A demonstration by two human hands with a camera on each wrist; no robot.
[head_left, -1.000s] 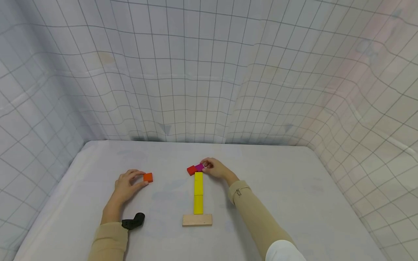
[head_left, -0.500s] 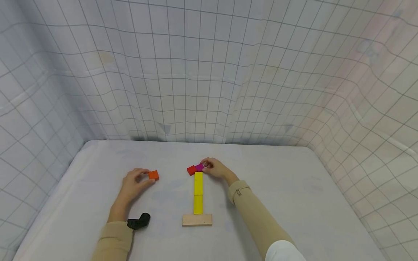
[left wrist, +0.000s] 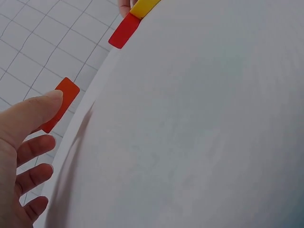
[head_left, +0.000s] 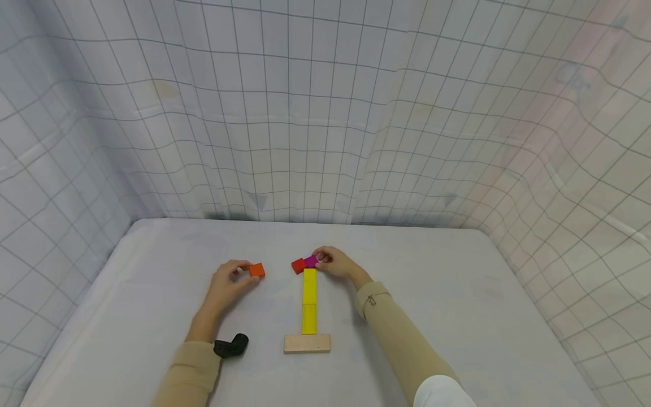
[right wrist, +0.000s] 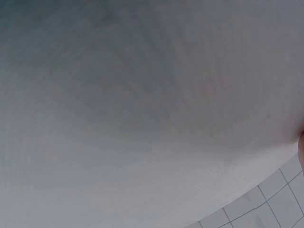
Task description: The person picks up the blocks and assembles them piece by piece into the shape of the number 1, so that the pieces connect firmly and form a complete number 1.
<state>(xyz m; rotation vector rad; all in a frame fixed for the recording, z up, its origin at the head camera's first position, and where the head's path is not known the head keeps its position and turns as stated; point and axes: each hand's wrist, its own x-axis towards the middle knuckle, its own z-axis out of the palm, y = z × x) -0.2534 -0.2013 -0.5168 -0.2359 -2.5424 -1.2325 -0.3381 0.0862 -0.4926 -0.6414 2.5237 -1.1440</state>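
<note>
My left hand point(head_left: 225, 287) pinches an orange block point(head_left: 256, 271) between thumb and fingers. In the left wrist view that orange block point(left wrist: 68, 99) is held off the white table, and a shadow falls below. To its right, a red block point(head_left: 298, 265) touches a purple block point(head_left: 311, 262). My right hand point(head_left: 334, 263) pinches the purple block at its right side. Below them, two yellow blocks point(head_left: 309, 286) form a line toward me, meeting a plain wooden block point(head_left: 307, 343) laid crosswise. The right wrist view shows mostly table and a sliver of hand point(right wrist: 301, 151).
A black device point(head_left: 231, 345) is attached at my left sleeve. White cloth covers the table point(head_left: 432, 294). A white grid-patterned curtain point(head_left: 325, 141) rises behind and along both sides.
My left hand has moved right with the orange block, toward the red and purple blocks. The right hand and the blocks in the middle have stayed in place.
</note>
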